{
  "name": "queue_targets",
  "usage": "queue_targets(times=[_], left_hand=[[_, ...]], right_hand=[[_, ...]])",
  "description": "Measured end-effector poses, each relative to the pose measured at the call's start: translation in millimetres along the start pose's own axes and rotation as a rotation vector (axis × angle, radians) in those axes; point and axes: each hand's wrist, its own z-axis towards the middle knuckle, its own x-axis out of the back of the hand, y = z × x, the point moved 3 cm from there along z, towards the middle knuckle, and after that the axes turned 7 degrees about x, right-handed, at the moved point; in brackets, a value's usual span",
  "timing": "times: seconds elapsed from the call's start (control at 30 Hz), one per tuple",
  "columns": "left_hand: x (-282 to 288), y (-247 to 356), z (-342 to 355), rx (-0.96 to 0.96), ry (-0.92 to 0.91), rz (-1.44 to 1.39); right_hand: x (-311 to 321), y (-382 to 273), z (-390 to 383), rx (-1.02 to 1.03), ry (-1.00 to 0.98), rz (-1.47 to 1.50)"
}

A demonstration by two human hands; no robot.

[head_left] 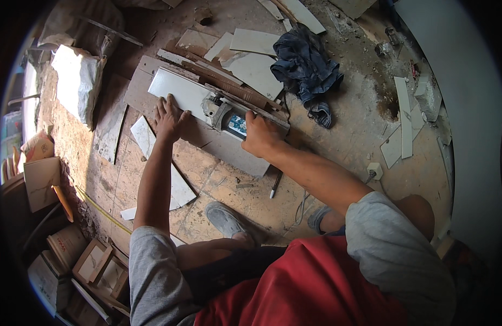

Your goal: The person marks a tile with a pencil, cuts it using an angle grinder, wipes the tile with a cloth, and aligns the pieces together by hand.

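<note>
My right hand (260, 135) is wrapped around the body of a handheld power tile cutter (220, 116), which has a metal base and a blue-and-white label. The cutter rests on a white tile strip (177, 89), toward its right end. Pressed flat on the strip's near edge, left of the cutter, is my left hand (169, 118) with fingers spread. Beneath the strip lies a larger greyish slab (229, 155). The cutter's blade is hidden from this view.
A dark blue cloth (305, 68) lies beyond the cutter, beside tile offcuts (256, 70). A marker pen (275, 185) and a white socket block (374, 170) with a cord are on the floor near my feet. Cardboard boxes (69, 244) and a yellow cord (101, 209) are at left.
</note>
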Motion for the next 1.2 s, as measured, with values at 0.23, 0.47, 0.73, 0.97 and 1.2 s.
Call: queue_targets(times=[0.23,0.47,0.73,0.97,1.2], left_hand=[[0.2,-0.8,-0.5,0.003,0.012,0.014],[-1.4,-1.8,0.4,-0.003,0.006,-0.016],[-0.9,-0.9,0.8,0.009,0.016,0.008],[-2.5,-2.2,1.3,0.006,0.001,-0.005],[-1.2,-1.1,0.9,0.008,-0.005,0.003]], right_hand=[[5.6,-0.4,-4.7,-0.01,-0.03,0.001],[3.8,2.1,-5.0,-0.016,-0.042,0.008],[1.1,5.7,-6.8,-0.002,-0.027,-0.016],[-3.4,10.0,-7.3,-0.003,-0.008,-0.03],[-5.4,13.4,-9.2,0.011,0.044,-0.059]])
